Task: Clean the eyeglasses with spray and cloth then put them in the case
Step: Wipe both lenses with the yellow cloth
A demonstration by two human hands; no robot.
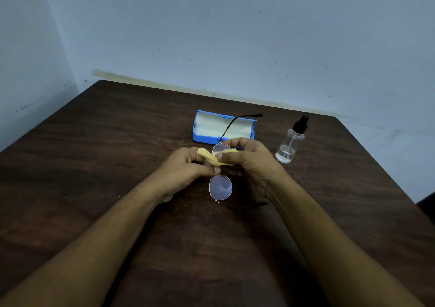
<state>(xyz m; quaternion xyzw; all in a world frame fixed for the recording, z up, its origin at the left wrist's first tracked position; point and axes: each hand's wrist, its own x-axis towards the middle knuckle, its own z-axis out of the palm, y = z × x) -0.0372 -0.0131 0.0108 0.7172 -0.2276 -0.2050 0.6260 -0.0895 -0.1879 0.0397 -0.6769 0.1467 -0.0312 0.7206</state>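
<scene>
Thin metal-framed eyeglasses (220, 187) are held above the table, turned so one lens points toward me and the other away. My left hand (186, 170) pinches the frame at the bridge. My right hand (247, 160) pinches a yellow cloth (215, 158) round the far lens. One dark temple arm rises across the open blue case (211, 127), which stands on the table just beyond my hands with its pale lining showing. A clear spray bottle (290, 143) with a black nozzle stands upright to the right of the case.
A dark wooden table (117, 165) fills the lower view, its far edge close to a pale blue wall (235, 35). The table's right edge runs down at the right, with a dark shape beyond it.
</scene>
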